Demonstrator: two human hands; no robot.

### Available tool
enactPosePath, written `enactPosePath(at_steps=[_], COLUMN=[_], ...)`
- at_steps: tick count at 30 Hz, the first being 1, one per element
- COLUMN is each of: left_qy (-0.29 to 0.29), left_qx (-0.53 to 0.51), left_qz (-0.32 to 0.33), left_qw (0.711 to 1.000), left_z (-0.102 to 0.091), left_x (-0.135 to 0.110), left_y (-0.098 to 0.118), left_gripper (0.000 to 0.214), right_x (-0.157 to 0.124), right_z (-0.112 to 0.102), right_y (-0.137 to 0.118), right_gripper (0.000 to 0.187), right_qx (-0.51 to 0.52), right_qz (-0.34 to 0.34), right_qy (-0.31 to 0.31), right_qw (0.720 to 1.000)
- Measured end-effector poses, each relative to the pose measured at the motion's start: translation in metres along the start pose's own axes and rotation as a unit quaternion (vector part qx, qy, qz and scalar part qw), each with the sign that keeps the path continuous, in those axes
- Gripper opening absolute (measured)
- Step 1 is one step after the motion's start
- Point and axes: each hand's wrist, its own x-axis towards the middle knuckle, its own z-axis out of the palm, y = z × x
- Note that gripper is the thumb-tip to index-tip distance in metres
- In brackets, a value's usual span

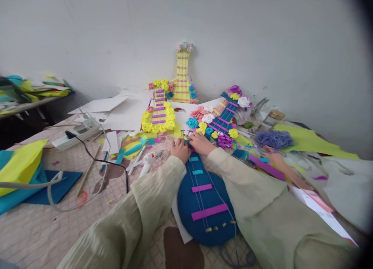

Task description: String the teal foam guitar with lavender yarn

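Note:
A dark blue craft guitar [205, 199] lies on the table in front of me, its round body toward me and its neck pointing away. Turquoise and purple strips cross it, and small pegs sit near its lower edge. Thin yarn strings [201, 201] run up the neck; one on the right bows outward and disappears under my right hand. My left hand [180, 149] closes over the neck's far end from the left. My right hand [202, 143] bends over the same end, fingers pinched together beside the left. Both sets of fingertips are partly hidden.
Decorated craft guitars [159, 109] lean by the wall. A white glue gun [148, 162] and a power strip [77, 135] with cables lie left. Purple yarn [274, 139] and a yellow-green sheet [314, 141] lie right. Blue sheets [55, 187] and paper scraps are scattered about.

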Motion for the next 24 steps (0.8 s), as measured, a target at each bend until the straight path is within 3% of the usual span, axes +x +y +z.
enactPosePath(at_steps=[11, 17, 24], left_qy=[-0.015, -0.02, -0.031], left_qx=[0.001, 0.006, 0.01], left_qz=[0.034, 0.052, 0.028], left_qw=[0.999, 0.998, 0.999], left_z=[0.006, 0.004, -0.001], left_x=[0.005, 0.005, 0.005], left_y=[-0.002, -0.004, -0.001], left_gripper=[0.031, 0.031, 0.041], right_x=[-0.022, -0.056, -0.099], right_z=[-0.01, -0.024, -0.046], right_y=[-0.013, -0.03, -0.059], right_gripper=[0.029, 0.033, 0.035], right_qx=[0.025, 0.037, 0.061], right_qz=[0.094, 0.109, 0.11], right_qy=[-0.099, -0.112, -0.123], right_qw=[0.99, 0.987, 0.984])
